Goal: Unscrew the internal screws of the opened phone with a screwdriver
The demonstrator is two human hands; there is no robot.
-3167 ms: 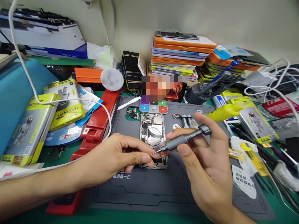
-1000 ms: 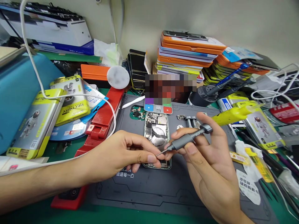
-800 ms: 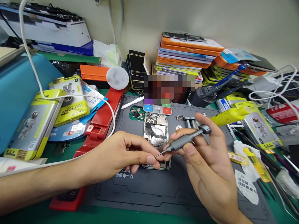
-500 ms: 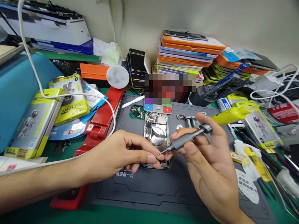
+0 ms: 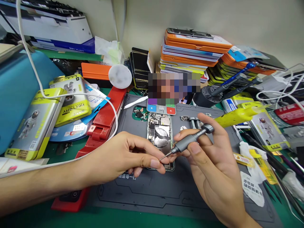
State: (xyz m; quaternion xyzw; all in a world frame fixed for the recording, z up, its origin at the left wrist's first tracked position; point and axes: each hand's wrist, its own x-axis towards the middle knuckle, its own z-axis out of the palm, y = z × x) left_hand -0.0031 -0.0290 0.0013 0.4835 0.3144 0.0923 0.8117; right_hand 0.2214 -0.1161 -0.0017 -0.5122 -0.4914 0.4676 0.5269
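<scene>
My right hand (image 5: 213, 164) grips a grey precision screwdriver (image 5: 185, 142) by its handle, the shaft slanting down to the left. Thumb and forefinger of my left hand (image 5: 140, 155) are pinched at the screwdriver's tip; anything small between them is hidden. Behind and below the fingers lies an opened phone (image 5: 160, 129), its inner parts and a round silver area exposed. Its lower end is partly covered by my left fingers.
A grey work mat (image 5: 142, 199) lies under the phone. A red clamp-like device (image 5: 102, 123) and battery boxes (image 5: 30, 126) are at left. Stacked orange cases (image 5: 194, 41) stand behind. At right are a screwdriver holder (image 5: 204, 96) and a yellow tube (image 5: 234, 116).
Both hands and the screwdriver keep nearly the same pose, with the tip still at my left fingertips. The whole view has shifted very slightly.
</scene>
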